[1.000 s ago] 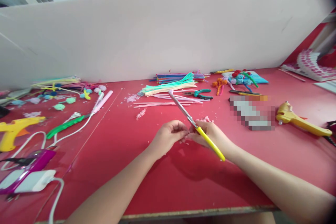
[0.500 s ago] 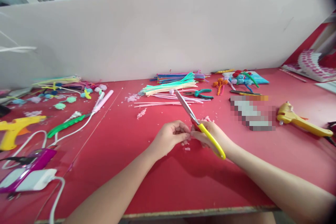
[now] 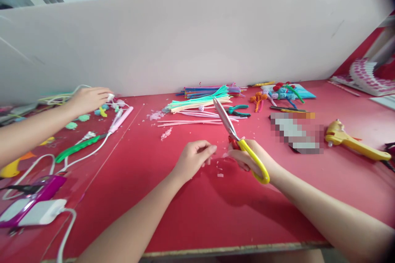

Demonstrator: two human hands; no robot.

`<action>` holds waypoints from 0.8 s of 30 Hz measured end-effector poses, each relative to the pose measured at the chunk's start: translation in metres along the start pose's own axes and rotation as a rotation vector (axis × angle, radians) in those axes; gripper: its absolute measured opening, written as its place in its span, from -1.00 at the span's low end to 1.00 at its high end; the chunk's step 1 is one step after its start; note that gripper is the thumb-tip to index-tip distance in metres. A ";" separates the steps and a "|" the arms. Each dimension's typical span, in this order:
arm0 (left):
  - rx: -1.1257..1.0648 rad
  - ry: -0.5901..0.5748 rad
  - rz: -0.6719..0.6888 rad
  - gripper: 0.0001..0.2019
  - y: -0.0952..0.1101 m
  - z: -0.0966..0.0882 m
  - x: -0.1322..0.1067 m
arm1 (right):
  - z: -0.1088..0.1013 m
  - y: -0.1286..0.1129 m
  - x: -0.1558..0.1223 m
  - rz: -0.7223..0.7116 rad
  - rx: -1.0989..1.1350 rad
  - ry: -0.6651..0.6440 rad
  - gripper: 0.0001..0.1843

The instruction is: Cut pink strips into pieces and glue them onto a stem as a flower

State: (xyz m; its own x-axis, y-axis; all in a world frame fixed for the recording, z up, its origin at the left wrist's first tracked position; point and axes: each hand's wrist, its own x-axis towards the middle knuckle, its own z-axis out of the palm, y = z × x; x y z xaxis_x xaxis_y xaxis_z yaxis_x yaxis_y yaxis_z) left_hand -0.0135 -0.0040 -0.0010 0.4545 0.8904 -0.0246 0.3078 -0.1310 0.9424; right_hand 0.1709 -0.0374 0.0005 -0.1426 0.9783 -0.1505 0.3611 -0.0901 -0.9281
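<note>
Scissors (image 3: 255, 156) with yellow and red handles are in my right hand (image 3: 251, 156). Their closed-looking blades point up and away, toward the pipe cleaners. My left hand (image 3: 195, 157) is a short way to the left, its thumb and fingers drawn together in a pinch. Whatever may lie between those fingertips is too small to make out. Small pink scraps (image 3: 220, 175) lie on the red table (image 3: 197, 222) between and below my hands. Beyond them are loose pink pipe cleaners (image 3: 191, 122) and a bundle of mint-green ones (image 3: 200, 100).
Teal-handled pliers (image 3: 239, 111) lie behind the scissors. A yellow glue gun (image 3: 354, 139) is at right, near a pixelated object (image 3: 294, 131). At left are a co-worker's hand (image 3: 92, 98), a pink heated styling tool (image 3: 121, 119), a green-handled tool (image 3: 82, 148) and white cables. A white partition (image 3: 197, 41) rises behind.
My hands, which were together, have parted; the right one has shifted slightly right with the scissors. A co-worker's arm has come in from the left, over the pompom pieces.
</note>
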 end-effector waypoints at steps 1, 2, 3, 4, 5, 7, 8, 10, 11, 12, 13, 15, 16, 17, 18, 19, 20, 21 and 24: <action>0.010 -0.001 0.020 -0.78 0.001 0.002 -0.001 | 0.001 0.000 0.000 0.002 -0.022 0.002 -0.82; 0.007 -0.013 0.037 -0.79 0.003 0.004 -0.002 | 0.002 0.000 0.000 -0.002 -0.045 0.005 -0.84; 0.000 -0.032 0.049 -0.81 0.005 0.006 -0.002 | 0.004 -0.001 0.000 -0.012 -0.065 0.007 -0.86; -0.010 -0.060 0.050 -0.81 0.006 0.009 -0.003 | 0.005 -0.001 0.000 -0.026 -0.080 0.005 -0.88; -0.020 -0.092 0.043 -0.81 0.007 0.010 -0.004 | 0.006 -0.002 0.000 -0.040 -0.091 -0.002 -0.90; -0.029 -0.153 0.019 -0.80 0.008 0.011 -0.005 | 0.007 -0.002 -0.001 -0.056 -0.100 -0.015 -0.92; -0.023 -0.180 0.010 -0.81 0.008 0.010 -0.005 | 0.006 -0.002 -0.001 -0.057 -0.102 -0.011 -0.92; 0.030 -0.199 0.016 -0.84 0.006 0.005 -0.005 | 0.005 -0.001 -0.001 -0.042 -0.099 0.018 -0.90; 0.080 -0.186 0.030 -0.84 0.005 0.002 -0.004 | 0.005 0.000 -0.001 -0.034 -0.092 0.036 -0.89; 0.145 -0.161 0.041 -0.82 0.003 -0.001 -0.004 | 0.004 0.001 -0.001 -0.026 -0.084 0.051 -0.87; 0.218 -0.126 0.049 -0.78 0.001 -0.003 -0.003 | 0.003 0.002 -0.001 -0.018 -0.077 0.057 -0.86; 0.352 -0.055 0.057 -0.68 -0.004 -0.006 -0.002 | 0.003 0.002 0.000 -0.009 -0.073 0.045 -0.85; 0.397 -0.028 0.066 -0.67 -0.006 -0.007 -0.001 | 0.003 0.002 -0.001 -0.010 -0.080 0.037 -0.86; 0.424 -0.001 0.079 -0.70 -0.007 -0.007 0.000 | 0.003 0.002 -0.001 -0.013 -0.092 0.031 -0.87; 0.434 0.027 0.096 -0.78 -0.009 -0.006 0.001 | 0.003 0.001 -0.001 -0.022 -0.108 0.027 -0.89; 0.433 0.054 0.112 -0.87 -0.010 -0.005 0.002 | 0.003 0.000 -0.001 -0.035 -0.127 0.025 -0.90; 0.427 0.073 0.124 -0.93 -0.010 -0.004 0.002 | 0.003 0.000 -0.001 -0.050 -0.145 0.022 -0.90; 0.418 0.082 0.130 -0.93 -0.009 -0.003 0.002 | 0.003 -0.001 -0.001 -0.063 -0.157 0.020 -0.90; 0.350 0.083 0.147 -0.88 -0.002 -0.002 0.000 | 0.003 -0.001 -0.001 -0.079 -0.171 0.010 -0.87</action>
State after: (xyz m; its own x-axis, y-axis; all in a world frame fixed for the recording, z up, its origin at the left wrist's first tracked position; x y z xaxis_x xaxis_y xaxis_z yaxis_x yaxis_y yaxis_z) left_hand -0.0153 -0.0030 -0.0020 0.4507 0.8811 0.1430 0.5170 -0.3883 0.7629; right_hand 0.1676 -0.0389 0.0008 -0.1674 0.9830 -0.0756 0.5007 0.0188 -0.8654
